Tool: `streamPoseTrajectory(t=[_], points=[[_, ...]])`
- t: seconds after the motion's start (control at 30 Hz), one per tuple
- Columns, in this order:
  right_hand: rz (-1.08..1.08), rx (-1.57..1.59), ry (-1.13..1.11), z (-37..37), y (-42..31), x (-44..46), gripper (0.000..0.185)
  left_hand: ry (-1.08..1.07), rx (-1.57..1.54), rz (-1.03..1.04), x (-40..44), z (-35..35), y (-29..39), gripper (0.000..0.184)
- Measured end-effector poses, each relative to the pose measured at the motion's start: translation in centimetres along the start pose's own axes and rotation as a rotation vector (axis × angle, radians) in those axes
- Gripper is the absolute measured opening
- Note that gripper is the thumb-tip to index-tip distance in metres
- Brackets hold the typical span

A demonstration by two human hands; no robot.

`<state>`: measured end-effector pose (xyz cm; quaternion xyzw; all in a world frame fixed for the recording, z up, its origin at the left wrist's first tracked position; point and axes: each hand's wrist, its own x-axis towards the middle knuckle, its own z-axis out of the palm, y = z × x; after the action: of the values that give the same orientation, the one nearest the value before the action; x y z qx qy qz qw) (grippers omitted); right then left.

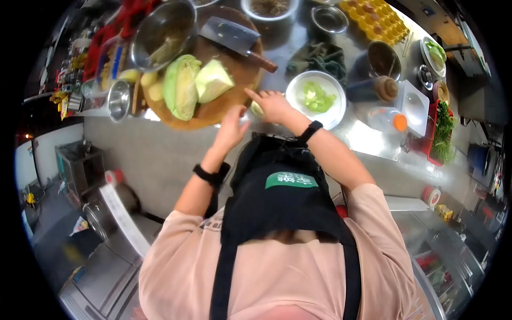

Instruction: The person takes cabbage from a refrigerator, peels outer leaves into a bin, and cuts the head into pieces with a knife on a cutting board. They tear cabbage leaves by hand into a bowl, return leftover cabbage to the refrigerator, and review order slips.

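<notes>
My left hand (232,129) is raised just off the front edge of a round wooden cutting board (239,96), its thumb apart from its fingers and nothing visible in it. Close by on the right is my right hand (274,106), index finger stretched toward the board and the other fingers curled. A small pale green piece, apparently cabbage (257,110), shows under that hand, mostly hidden. On the board lie a cut cabbage half (182,88) and a smaller cabbage wedge (213,81). A cleaver (229,35) rests across the board's far side, handle to the right.
A white bowl with green pieces (328,114) stands right of my right hand. Behind it is a dark cloth (319,60). A steel bowl (164,37) overlaps the board's far left. Farther right are a jar (376,89), an orange-capped bottle (388,120) and yellow egg trays (381,21).
</notes>
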<state>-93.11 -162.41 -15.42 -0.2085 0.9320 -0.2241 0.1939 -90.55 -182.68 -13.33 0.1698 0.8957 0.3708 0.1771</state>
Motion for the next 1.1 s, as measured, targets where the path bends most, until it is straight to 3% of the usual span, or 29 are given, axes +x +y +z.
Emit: streamPoseTrajectory(t=[0.03,0.1,0.13,0.17,0.23,0.27,0.3,0.4,0.5,0.57,0.63,0.67,0.77,0.8,0.9,1.1], points=[[-0.017,-0.007,-0.007,0.0,-0.3,0.4,0.098,0.016,-0.003,-0.011,-0.3,0.1,-0.8,0.048],[0.034,0.055,-0.006,-0.4,-0.3,0.4,0.102,-0.157,-0.191,-0.314,-0.6,1.0,-2.3,0.051],[0.020,0.044,-0.015,-0.3,0.0,0.5,0.102,-0.209,-0.375,-0.368,-0.4,2.2,-4.0,0.065],[0.044,0.242,0.060,0.1,0.5,0.5,0.093,-0.195,-0.387,-0.371,-0.4,2.4,-3.7,0.065],[0.103,0.640,0.204,0.4,1.3,0.3,0.076,-0.132,-0.889,-0.274,-0.3,3.3,-2.3,0.082],[0.128,0.729,0.246,0.3,1.3,-0.2,0.059,-0.089,-0.863,-0.191,-0.2,3.3,-1.7,0.091],[0.126,0.718,0.236,0.2,1.5,-0.6,0.059,-0.080,-0.875,-0.191,0.0,3.1,-1.2,0.091],[0.272,1.123,0.176,-1.4,1.0,-2.9,0.049,-0.022,-0.570,-0.113,0.1,2.3,0.8,0.092],[0.215,1.226,0.175,-4.4,0.4,-6.5,0.055,-0.124,-0.854,-0.148,0.4,0.7,3.6,0.095],[0.142,1.148,0.167,-5.3,0.8,-8.4,0.064,-0.140,-0.881,-0.140,0.9,0.2,6.0,0.098],[0.172,1.202,0.257,-6.2,0.1,-10.0,0.070,-0.069,-0.535,0.150,1.2,0.0,8.6,0.098],[0.192,1.121,0.291,-6.7,-0.2,-10.6,0.074,0.027,-0.504,0.218,1.5,0.9,9.6,0.095],[0.216,1.236,0.446,-6.7,-0.1,-11.9,0.074,0.035,-0.438,0.111,2.9,0.8,12.2,0.088],[0.253,1.372,0.469,-7.0,0.0,-12.5,0.073,0.072,-0.372,0.131,3.1,0.8,12.6,0.075],[0.288,1.465,0.505,-7.4,0.9,-14.3,0.070,-0.017,-0.386,0.252,4.4,0.8,13.5,0.066],[0.348,1.241,0.611,-6.2,3.6,-16.0,0.073,-0.081,-0.121,0.287,5.3,3.8,16.0,0.061]])
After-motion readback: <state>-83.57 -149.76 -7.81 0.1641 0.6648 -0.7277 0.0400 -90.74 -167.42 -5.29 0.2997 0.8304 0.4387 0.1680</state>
